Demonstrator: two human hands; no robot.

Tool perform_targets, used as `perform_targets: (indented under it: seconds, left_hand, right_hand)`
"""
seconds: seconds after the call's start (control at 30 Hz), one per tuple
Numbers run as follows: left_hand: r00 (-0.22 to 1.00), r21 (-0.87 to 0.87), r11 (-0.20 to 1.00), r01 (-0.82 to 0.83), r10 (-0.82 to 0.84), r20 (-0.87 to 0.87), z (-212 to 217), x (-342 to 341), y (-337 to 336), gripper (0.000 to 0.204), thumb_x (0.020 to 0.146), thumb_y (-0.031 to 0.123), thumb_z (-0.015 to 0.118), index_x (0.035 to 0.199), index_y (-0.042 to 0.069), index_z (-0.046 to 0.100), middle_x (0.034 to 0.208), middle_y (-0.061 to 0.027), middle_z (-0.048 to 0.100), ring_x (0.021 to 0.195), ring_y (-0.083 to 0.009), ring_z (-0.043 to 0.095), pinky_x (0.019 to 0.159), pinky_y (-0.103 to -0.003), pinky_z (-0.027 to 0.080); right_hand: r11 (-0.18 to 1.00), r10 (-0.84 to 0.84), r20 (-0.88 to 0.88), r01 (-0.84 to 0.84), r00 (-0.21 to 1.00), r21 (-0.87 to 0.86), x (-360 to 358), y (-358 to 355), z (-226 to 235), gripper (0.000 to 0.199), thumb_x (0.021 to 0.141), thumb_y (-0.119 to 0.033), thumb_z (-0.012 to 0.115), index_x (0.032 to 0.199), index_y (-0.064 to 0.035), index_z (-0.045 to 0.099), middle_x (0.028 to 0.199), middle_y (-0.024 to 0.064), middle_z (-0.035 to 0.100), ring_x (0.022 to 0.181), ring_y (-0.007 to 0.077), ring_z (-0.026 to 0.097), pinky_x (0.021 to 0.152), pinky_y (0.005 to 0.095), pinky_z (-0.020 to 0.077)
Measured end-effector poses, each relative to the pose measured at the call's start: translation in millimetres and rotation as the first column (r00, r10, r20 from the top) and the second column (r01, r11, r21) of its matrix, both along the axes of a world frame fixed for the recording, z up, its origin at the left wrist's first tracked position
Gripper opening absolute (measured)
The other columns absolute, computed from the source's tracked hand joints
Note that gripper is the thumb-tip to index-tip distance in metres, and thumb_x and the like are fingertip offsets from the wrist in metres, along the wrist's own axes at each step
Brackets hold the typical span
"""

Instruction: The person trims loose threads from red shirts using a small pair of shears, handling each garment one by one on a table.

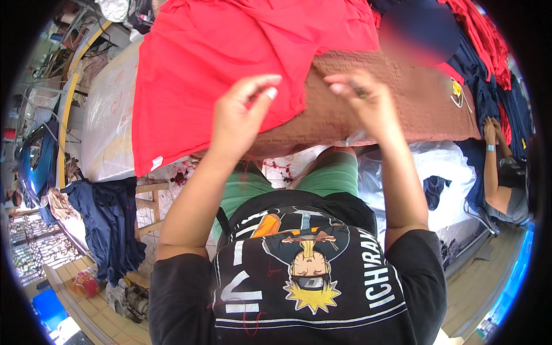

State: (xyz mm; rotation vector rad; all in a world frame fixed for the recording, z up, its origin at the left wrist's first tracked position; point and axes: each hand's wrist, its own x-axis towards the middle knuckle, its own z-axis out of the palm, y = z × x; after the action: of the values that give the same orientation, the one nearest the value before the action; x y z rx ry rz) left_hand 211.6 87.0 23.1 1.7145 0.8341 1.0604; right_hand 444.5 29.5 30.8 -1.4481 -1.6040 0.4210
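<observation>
A red garment (213,63) lies spread over the brown-covered table in front of me, a small white label (156,163) at its near left corner. Above its right part hovers my left hand (241,112), fingers curved, thumb and forefinger apart, holding nothing. Over the brown cloth (414,109), just right of the garment's edge, is my right hand (368,98). Its fingers curl round a small dark tool (359,90), mostly hidden in the palm, whose kind I cannot make out. Neither hand seems to touch the garment.
At the right, another person's hands (491,127) hold navy cloth (480,75) beside red pieces. Clear plastic (106,121) covers the table's left end. Navy cloth (109,224) hangs over a wooden frame at the left. White plastic sheeting (454,167) lies below the table's right side.
</observation>
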Motion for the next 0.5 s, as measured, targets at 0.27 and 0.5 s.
perform_targets:
  seconds: [0.27,0.5]
  left_hand:
    - [0.882,0.216,0.963,0.162,-0.043,-0.469,-60,28,14,0.034,0.083,0.012,0.069,0.116,0.004,0.064,0.113,-0.0105,0.060,0.091,-0.0204,0.063,0.079,-0.030,0.050]
    - [0.888,0.170,0.973,0.156,-0.063,-0.455,-60,28,11,0.027,0.080,0.015,0.072,0.106,0.008,0.069,0.103,-0.0060,0.063,0.084,-0.0184,0.063,0.074,-0.029,0.050]
  right_hand:
    - [0.985,0.072,0.220,-0.035,0.973,-0.171,-21,19,-64,0.022,0.079,-0.008,0.069,0.101,-0.0060,0.070,0.092,0.0123,0.064,0.085,0.0313,0.063,0.075,0.0372,0.0492]
    - [0.980,0.109,0.110,-0.088,0.988,-0.177,-12,16,-59,0.014,0.082,-0.009,0.065,0.094,-0.0026,0.064,0.094,0.0149,0.065,0.085,0.0377,0.062,0.073,0.0437,0.0499]
